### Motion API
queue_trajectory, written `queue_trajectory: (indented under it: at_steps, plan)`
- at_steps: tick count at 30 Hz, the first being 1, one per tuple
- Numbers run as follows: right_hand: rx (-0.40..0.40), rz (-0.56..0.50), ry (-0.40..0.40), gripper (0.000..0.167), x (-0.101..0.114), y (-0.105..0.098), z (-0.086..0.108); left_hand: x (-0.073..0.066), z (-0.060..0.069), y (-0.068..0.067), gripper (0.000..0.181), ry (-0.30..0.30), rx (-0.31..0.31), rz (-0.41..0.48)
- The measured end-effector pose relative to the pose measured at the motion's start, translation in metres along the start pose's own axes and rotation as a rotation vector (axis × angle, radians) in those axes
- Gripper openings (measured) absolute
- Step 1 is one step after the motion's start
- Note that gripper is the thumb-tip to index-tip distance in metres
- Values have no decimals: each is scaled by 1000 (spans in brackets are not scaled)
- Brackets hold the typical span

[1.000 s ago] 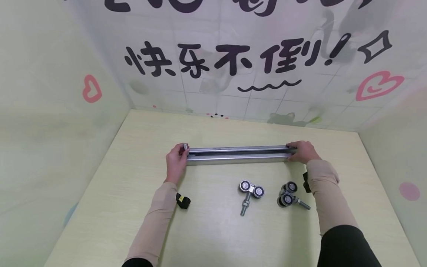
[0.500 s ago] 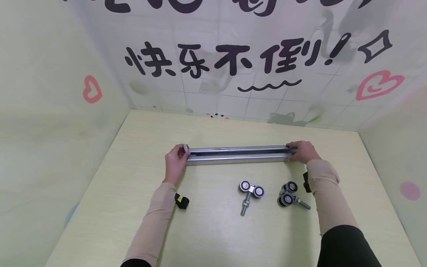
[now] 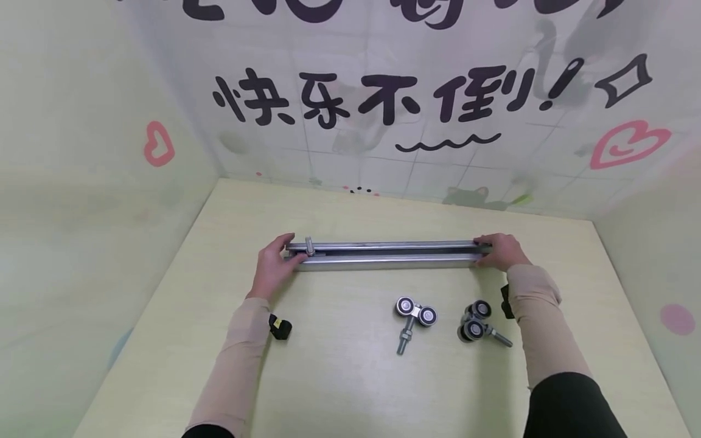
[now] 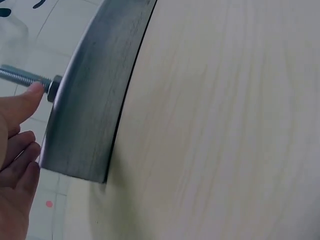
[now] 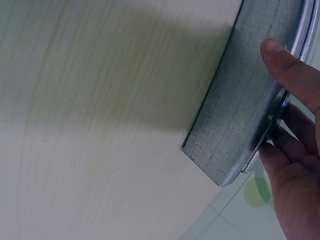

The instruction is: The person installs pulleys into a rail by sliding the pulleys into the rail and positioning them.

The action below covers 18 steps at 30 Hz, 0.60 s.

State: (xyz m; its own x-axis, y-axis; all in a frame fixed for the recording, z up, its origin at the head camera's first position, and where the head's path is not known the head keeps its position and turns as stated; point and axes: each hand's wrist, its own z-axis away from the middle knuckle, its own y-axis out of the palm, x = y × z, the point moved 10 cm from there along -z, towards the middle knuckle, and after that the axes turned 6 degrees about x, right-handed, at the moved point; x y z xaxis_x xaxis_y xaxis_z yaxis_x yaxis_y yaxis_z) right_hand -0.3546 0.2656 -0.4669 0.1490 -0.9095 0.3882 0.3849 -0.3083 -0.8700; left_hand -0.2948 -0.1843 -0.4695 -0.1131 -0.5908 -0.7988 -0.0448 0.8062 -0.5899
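A slotted metal track rail lies across the tabletop, its slot upward. Near its left end a threaded bolt sticks up from the slot. My left hand is at that end, thumb in front and fingers behind, spread apart. In the left wrist view the thumb tip overlaps the bolt; whether it touches cannot be told. My right hand grips the rail's right end, thumb on the near wall and fingers at the far side. What sits inside the rail below the bolt is hidden.
Two roller trolleys with threaded bolts lie in front of the rail, one trolley near the middle and another trolley by the right forearm. Printed walls enclose the pale tabletop at the back and both sides.
My left hand has drawn left off the bolt, which now stands free of the fingers in the head view. The right hand keeps its hold. The head view has shifted slightly.
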Motion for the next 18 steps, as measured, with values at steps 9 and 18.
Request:
queue_trajectory:
  at_steps: [9, 18]
  plan:
    - [-7, 9, -5, 59, -2, 0, 0, 7, -11, 9, 71, -17, 253, -139]
    - [-1, -1, -2, 59, -1, -1, -1, 2, -20, 15, 62, -31, 344, -227]
